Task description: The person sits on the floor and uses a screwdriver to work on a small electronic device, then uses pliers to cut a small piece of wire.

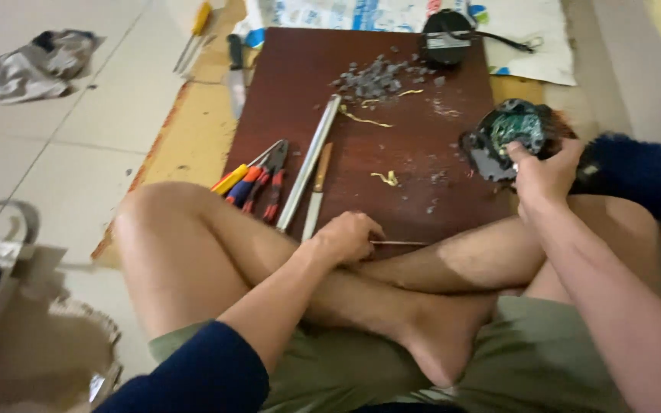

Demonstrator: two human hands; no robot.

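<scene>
Head view records one person seated cross-legged on the floor at the near edge of one dark brown board (422, 145). Left hand (348, 237): fingers curled closed around one thin metal rod (399, 243), whose free end points out to the right of the knuckles, over the crossed shins. Right hand (545, 172): fingers wrapped onto the near side of one round dark device with a green circuit board (508, 136), held at the board's right edge; the fingertips are partly hidden, so the exact grip cannot be told.

Beyond the left fingers, on the board, lie one long metal bar (311, 160), one wooden-handled tool (317, 191) just beside it, and two pairs of pliers with orange-and-blue handles (258, 180), overlapping. Farther off sits one heap of grey fragments (376, 79), and one black round part (447, 37) at the far edge. One crumpled cloth (28, 67) lies well apart on the floor tiles.
</scene>
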